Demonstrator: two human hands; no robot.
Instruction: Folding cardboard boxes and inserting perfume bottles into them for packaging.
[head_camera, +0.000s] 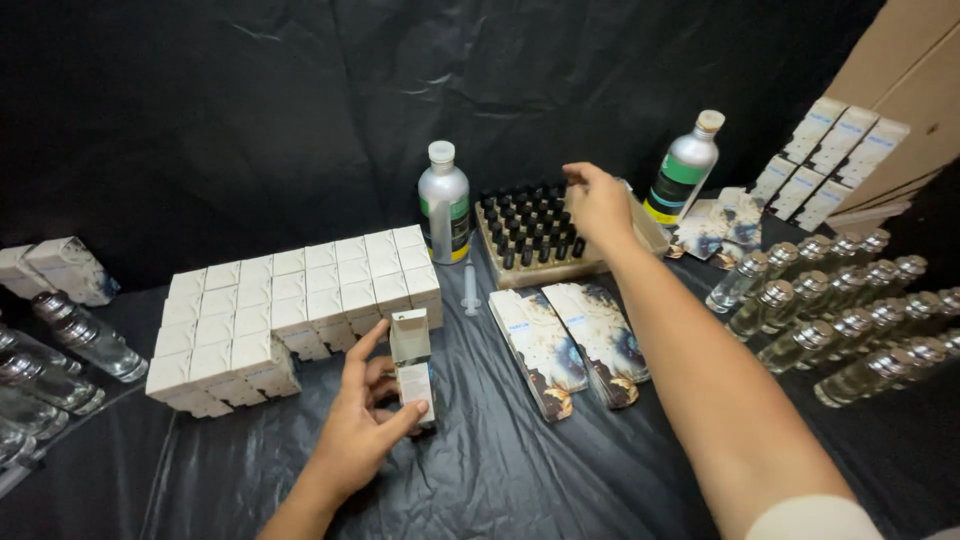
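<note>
1. On the black plastic sheet (520, 470), the tray of small dark-capped vials (530, 235) sat rigid; the right hand (597, 205) hovered there, fingertips pinched, contents unclear.
2. Nearer, the left hand (362, 430) clasped an open white carton (412, 365) by its sides; it looked light and crushable.

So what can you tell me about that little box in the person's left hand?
The small box is a tall, narrow carton of pale, whitish card with a faint print on its front. Its top flap stands open. It is upright on the black plastic sheet, just in front of the block of closed white boxes. The left hand grips it, thumb on the front, fingers behind.
</note>
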